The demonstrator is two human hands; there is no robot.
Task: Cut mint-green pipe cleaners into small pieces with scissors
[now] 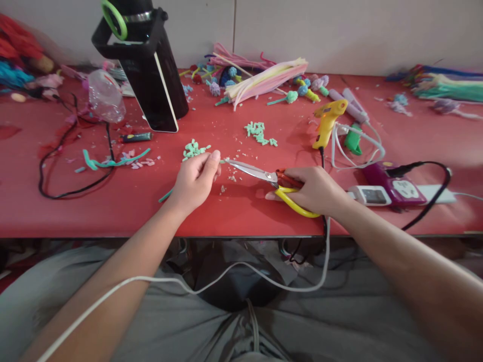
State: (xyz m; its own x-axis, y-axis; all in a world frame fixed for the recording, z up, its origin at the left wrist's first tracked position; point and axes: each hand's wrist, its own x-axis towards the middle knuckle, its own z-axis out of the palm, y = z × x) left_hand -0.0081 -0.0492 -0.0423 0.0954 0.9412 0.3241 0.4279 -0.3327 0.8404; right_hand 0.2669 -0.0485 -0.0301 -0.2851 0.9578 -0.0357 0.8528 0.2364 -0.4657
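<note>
My left hand is closed in a pinch on a green pipe cleaner; its tail shows below the hand and its short tip pokes out past the thumb. My right hand grips a pair of scissors with one red and one yellow handle. The blades look nearly together, their points at the tip of the pipe cleaner. Behind my left hand lies a pile of short green cut pieces. A second pile of green pieces sits farther back, right of centre.
A black tablet-like device stands at the back left. Bundled pipe cleaners lie along the wall. On the right are a yellow glue gun and a purple power adapter. A white cable crosses my lap and left forearm.
</note>
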